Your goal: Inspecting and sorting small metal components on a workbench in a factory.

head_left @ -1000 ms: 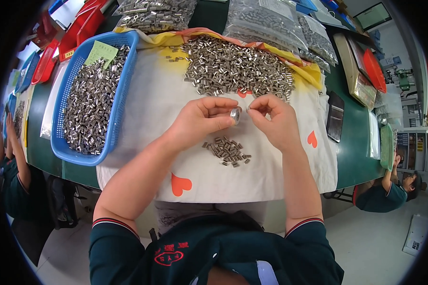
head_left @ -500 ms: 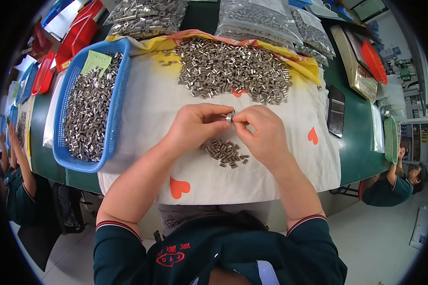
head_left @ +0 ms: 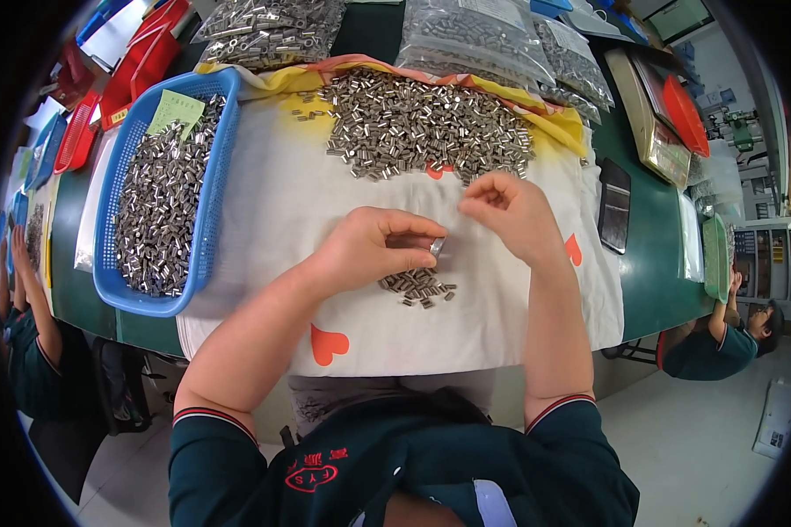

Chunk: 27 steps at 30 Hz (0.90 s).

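My left hand [head_left: 366, 249] pinches a small shiny metal ring [head_left: 437, 247] between thumb and fingertips. Right below it lies a small heap of short metal tubes [head_left: 417, 286], partly covered by that hand. My right hand [head_left: 511, 211] is raised to the right, its thumb and fingers drawn together. Whether a piece sits between those fingertips I cannot make out. Just beyond it spreads a large pile of short metal tubes [head_left: 422, 123] on the white cloth [head_left: 264, 202] with red hearts.
To the left stands a blue plastic basket [head_left: 105, 255] full of metal tubes, with a green note [head_left: 175, 114] on top. Bags of metal parts [head_left: 470, 39] line the back. A dark phone [head_left: 614, 206] rests on the green table [head_left: 655, 281]. Other people sit at both sides.
My right hand has left the ring and moved right and away from me, near the large pile. My left hand, still holding the ring, has come slightly closer and lower over the small heap.
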{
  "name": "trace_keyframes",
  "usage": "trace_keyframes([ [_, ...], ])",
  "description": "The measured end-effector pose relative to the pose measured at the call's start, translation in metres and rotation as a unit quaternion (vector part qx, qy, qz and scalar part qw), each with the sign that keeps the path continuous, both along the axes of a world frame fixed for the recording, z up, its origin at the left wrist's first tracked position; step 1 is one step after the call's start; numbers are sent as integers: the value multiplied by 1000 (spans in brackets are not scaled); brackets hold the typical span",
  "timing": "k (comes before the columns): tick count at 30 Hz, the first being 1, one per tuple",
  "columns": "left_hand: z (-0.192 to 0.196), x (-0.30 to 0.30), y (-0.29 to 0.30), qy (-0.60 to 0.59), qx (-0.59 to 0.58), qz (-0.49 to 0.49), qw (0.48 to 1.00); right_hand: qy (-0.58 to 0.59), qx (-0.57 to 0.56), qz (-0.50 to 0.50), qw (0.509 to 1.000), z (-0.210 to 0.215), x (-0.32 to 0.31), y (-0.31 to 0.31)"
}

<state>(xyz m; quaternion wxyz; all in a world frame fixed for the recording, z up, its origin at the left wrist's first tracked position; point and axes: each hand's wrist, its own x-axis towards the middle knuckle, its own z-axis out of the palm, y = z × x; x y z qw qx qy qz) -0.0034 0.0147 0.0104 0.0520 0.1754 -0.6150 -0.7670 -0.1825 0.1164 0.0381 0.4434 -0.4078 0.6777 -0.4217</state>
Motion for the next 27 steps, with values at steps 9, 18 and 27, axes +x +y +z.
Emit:
trace_keyframes([
  [9,-5,0,-10,48,68,51,995,503,-28,-45,863,-27,3,-27],
  [18,-9,1,-13,72,127,134,980,86,-102,-57,989,0,24,-4],
  [27,-7,1,-10,47,73,119,989,269,-192,-28,943,0,43,-3],
])
